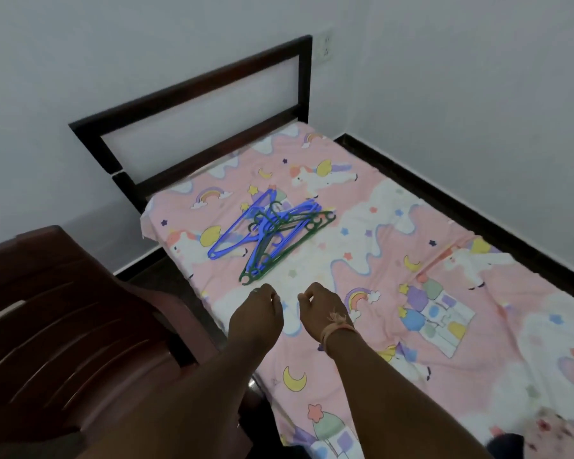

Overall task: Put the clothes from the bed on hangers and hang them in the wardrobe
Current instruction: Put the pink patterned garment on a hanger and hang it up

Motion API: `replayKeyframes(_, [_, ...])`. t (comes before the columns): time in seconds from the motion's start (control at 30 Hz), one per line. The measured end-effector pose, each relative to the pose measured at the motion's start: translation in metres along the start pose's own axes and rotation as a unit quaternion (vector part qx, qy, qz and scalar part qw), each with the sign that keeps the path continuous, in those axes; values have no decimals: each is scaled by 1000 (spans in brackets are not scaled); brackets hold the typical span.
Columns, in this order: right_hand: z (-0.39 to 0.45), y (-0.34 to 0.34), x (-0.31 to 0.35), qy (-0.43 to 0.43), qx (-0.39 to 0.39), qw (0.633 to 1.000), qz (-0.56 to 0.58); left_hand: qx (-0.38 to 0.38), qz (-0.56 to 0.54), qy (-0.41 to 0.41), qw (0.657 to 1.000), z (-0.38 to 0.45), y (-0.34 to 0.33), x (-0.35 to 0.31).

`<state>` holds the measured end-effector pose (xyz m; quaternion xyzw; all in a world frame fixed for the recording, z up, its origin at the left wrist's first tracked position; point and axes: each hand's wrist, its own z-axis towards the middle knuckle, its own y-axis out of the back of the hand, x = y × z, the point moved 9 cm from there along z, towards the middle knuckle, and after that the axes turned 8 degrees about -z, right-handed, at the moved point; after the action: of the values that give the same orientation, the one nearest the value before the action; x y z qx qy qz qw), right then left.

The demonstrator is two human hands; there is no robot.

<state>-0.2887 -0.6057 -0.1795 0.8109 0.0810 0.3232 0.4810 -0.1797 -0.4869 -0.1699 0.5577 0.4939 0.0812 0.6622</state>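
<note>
While half-curled, left hand (256, 313) near hangers (272, 233)

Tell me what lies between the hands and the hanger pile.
Only bare unicorn-print bedsheet separates the left hand and right hand from the hangers, seen in the head view.

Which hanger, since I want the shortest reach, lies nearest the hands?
The green hanger at the pile's near edge; its end points toward the left hand, while the blue hangers lie farther back.

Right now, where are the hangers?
In the head view the hangers lie piled on the bed, near the headboard end and toward its left edge, just beyond the left hand and right hand.
</note>
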Motion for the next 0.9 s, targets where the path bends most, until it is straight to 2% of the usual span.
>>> replayKeyframes(0.1, [54, -42, -3, -5, 39, 999, 1, 15, -26, 39, 999, 41, -44, 33])
replayKeyframes(0.3, [138, -138, -13, -28, 77, 997, 4, 49, -121, 186, 974, 98, -129, 121])
replayKeyframes(0.4, [167, -192, -22, -54, 128, 990, 26, 72, -120, 213, 967, 118, -166, 162])
replayKeyframes(0.5, [201, -222, -26, -80, 134, 986, 60, 86, -79, 184, 976, 135, -190, 189])
replayKeyframes(0.67, [270, -213, -3, -36, 0, 997, 64, 84, -7, 68, 994, 189, -212, 196])
replayKeyframes(0.8, [310, -236, 8, -14, 48, 998, -40, 98, 57, 91, 989, 207, -232, 201])
replayKeyframes(0.9, [329, -247, 8, -28, 47, 997, -61, 92, 82, 107, 987, 211, -240, 203])
